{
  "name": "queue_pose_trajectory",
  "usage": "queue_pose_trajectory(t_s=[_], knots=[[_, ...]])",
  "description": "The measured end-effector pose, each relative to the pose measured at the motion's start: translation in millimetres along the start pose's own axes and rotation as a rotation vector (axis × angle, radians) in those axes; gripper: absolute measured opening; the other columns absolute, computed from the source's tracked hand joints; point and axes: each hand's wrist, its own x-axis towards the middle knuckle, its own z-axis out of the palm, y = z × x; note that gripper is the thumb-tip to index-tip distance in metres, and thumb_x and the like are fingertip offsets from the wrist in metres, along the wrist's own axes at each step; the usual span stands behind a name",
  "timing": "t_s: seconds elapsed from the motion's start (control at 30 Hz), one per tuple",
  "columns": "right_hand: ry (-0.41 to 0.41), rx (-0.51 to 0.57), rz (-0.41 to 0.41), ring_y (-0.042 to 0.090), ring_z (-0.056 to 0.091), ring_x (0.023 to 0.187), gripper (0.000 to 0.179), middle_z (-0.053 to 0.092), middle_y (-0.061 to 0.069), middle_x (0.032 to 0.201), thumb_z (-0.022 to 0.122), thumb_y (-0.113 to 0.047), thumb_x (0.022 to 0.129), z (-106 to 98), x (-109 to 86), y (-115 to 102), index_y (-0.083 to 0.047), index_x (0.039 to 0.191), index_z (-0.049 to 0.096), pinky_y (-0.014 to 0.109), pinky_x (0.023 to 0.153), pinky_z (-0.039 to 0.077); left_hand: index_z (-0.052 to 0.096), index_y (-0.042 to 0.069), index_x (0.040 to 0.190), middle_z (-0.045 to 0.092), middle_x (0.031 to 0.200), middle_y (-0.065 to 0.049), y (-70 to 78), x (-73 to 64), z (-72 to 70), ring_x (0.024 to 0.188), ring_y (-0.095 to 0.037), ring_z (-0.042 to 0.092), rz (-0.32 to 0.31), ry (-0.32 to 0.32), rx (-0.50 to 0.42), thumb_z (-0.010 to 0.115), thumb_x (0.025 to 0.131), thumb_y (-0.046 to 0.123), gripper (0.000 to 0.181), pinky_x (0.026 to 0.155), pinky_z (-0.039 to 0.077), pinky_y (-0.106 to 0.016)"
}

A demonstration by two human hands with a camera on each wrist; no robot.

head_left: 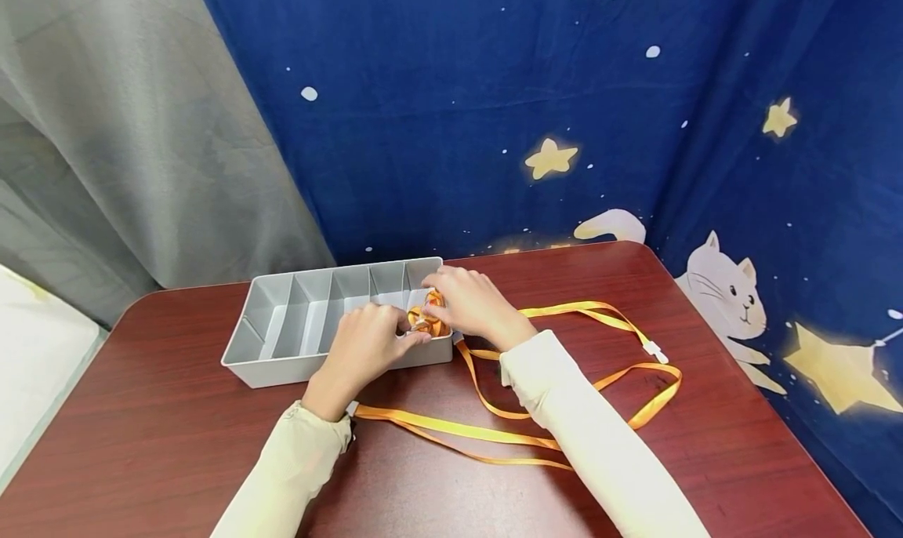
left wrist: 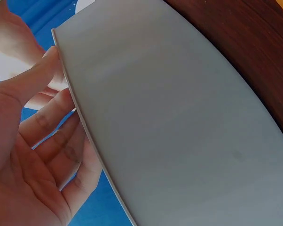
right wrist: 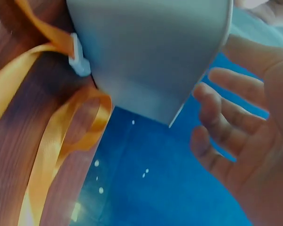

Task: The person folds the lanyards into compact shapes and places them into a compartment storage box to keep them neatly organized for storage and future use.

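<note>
Over the tray, hands palm-down

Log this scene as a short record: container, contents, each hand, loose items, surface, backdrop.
Container: grey plastic rectangular box with dividers
Contents: coiled orange ribbon in the right end compartment
Left hand: left hand over the front rim, fingertips beside the coil; grip unclear
Right hand: right hand over the right end, fingertips at the coil; grip unclear
Loose items: flat orange ribbon lanyards with white plastic clips
Surface: reddish-brown wooden-looking table
Backdrop: dark blue star-patterned curtain
</note>
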Motion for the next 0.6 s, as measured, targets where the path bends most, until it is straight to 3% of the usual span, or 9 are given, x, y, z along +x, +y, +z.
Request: queue_pose_trajectory(t_s=[0.2, 0.3, 0.5, 0.6], knots=[[0.100, -0.077, 0.042, 0.026, 0.067, 0.095, 0.031, 0.069, 0.007, 0.109, 0.066, -0.030, 0.096, -6, -4.7, 16, -0.011, 0.120, 0.070, 0.045, 0.078, 0.056, 0.076, 0.019, 0.075, 0.069, 0.069, 0.002, 1.1, -0.2, -0.8, 0.056, -0.022, 0.060, -0.013, 0.000, 0.011, 0.085, 0.075, 0.045, 0.028, 0.048, 0.045, -0.038], [0.085, -0.089, 0.085, 0.027, 0.067, 0.096, 0.031, 0.069, 0.007, 0.108, 0.067, -0.030, 0.096, -6, -8.9, 25, -0.011, 0.120, 0.069, 0.047, 0.079, 0.056, 0.078, 0.017, 0.082, 0.071, 0.075, 0.001, 4.4, 1.0, -0.8, 0.061, -0.024, 0.064, -0.024, 0.013, 0.032, 0.083, 0.077, 0.042, 0.027, 0.050, 0.047, -0.039], [0.017, -0.111, 0.149, 0.029, 0.066, 0.098, 0.031, 0.069, 0.009, 0.108, 0.069, -0.026, 0.094, -8, -20.2, 43, -0.009, 0.120, 0.069, 0.048, 0.081, 0.055, 0.076, 0.013, 0.086, 0.064, 0.070, -0.001, 14.5, 9.2, 3.1, 0.056, -0.025, 0.060, -0.024, 0.123, 0.070, 0.076, 0.085, 0.034, 0.021, 0.045, 0.044, -0.040], [-0.019, -0.130, 0.171, 0.031, 0.066, 0.102, 0.032, 0.069, 0.011, 0.112, 0.070, -0.023, 0.093, -9, -25.7, 51, -0.009, 0.121, 0.068, 0.050, 0.083, 0.054, 0.076, 0.012, 0.096, 0.067, 0.084, -0.005, 19.4, 14.5, 6.8, 0.068, -0.028, 0.066, -0.015, 0.148, 0.064, 0.074, 0.087, 0.034, 0.023, 0.052, 0.051, -0.043]])
